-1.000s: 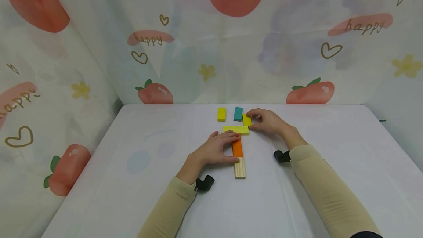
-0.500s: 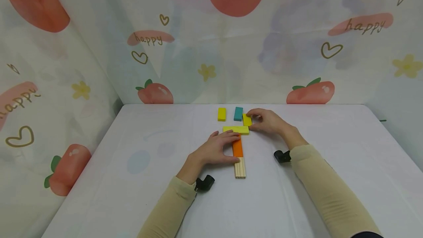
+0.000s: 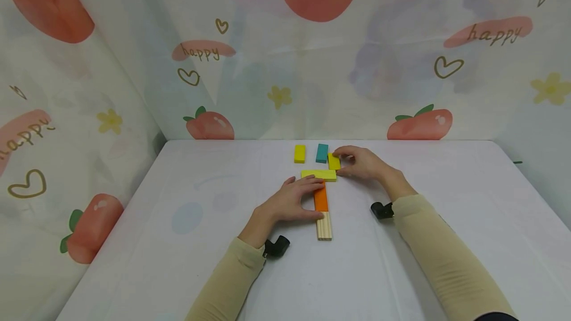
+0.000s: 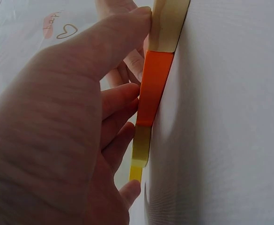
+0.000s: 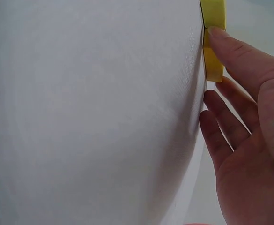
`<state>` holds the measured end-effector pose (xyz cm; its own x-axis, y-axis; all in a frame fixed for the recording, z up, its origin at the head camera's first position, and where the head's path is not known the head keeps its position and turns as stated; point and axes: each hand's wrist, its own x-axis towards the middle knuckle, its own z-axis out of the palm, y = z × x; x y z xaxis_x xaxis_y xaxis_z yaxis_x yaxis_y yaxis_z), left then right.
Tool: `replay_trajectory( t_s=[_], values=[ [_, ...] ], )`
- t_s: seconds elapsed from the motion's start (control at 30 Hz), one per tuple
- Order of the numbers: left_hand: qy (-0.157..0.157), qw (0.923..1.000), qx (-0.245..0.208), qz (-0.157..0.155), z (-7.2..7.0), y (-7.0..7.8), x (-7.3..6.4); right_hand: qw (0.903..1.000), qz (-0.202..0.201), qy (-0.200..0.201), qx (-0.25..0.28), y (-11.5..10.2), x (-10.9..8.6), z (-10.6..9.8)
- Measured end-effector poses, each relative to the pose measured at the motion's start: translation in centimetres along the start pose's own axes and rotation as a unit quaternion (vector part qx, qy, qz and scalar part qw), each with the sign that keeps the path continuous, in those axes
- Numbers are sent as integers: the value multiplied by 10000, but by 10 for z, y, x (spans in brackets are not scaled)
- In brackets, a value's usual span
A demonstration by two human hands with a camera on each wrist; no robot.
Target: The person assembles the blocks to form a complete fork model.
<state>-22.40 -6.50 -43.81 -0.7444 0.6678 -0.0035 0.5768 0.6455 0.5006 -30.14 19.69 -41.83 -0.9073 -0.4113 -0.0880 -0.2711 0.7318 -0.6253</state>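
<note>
My right hand (image 3: 363, 163) pinches a yellow block (image 3: 333, 161) lengthwise, thumb at its near end and index finger at its far end. That block meets the right part of a crosswise yellow-green block (image 3: 327, 176), as the right wrist view also shows. Below the crosswise piece, an orange block (image 3: 321, 201) and a plain wooden block (image 3: 324, 229) lie end to end, forming a stem. My left hand (image 3: 291, 203) rests along this stem with fingers spread. Its fingertips (image 3: 318, 181) touch where orange meets yellow-green, and its thumb touches the wooden block.
A teal block (image 3: 322, 153) lies just left of the pinched one, and another yellow block (image 3: 300, 154) sits farther left. All lie flat on a white-covered table (image 3: 200, 261). Behind it hangs a printed cloth backdrop (image 3: 321, 68), with a second side of it at left.
</note>
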Motion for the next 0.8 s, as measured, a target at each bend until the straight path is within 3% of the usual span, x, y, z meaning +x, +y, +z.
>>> replay_trajectory(
  t_s=[0.8],
  values=[
    [-77, 10000, -40, -33, 0, -1, 0, 9995, -49, 290, 147, -10, 6, -12]
  ],
)
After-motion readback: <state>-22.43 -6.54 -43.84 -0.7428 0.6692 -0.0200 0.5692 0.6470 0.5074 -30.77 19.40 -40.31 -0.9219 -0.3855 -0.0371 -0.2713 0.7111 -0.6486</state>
